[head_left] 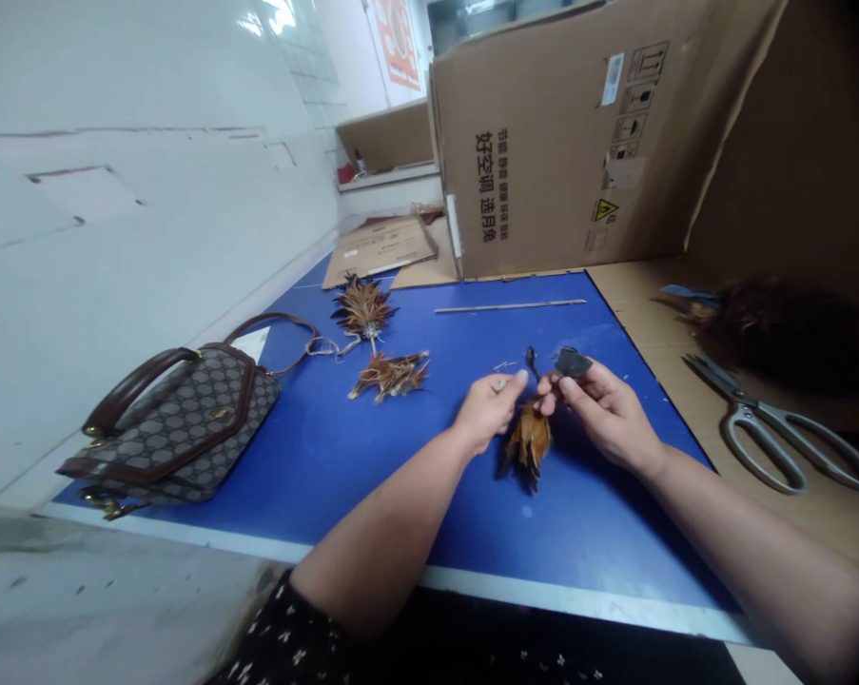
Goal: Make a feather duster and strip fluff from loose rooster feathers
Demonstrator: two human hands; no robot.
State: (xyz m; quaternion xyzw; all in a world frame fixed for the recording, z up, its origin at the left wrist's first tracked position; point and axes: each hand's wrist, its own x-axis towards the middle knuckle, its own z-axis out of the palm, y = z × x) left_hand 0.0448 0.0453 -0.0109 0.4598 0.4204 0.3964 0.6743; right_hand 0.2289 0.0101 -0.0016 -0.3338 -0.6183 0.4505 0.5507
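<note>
My left hand (492, 411) is closed, thumb against the fingers. A small pale bit shows at its grip, but I cannot make out what it is. In my right hand (607, 411) a dark, flat piece (573, 362) is pinched by thumb and fingers. Between the hands, a small bunch of brown and black feathers (530, 438) points down toward the blue tabletop (372, 476). Its upper end is hidden at the fingertips, so which hand bears it is unclear. Just beyond the fingers is a small black thing (531, 358).
Two feather bundles, one upright-looking (363, 306) and one loose (389, 376), lie left of centre. A patterned handbag (186, 419) stands at left. A thin stick (510, 306) lies behind the hands. Scissors (757, 409) and a dark feather heap (778, 328) are at right, before a large carton (543, 162).
</note>
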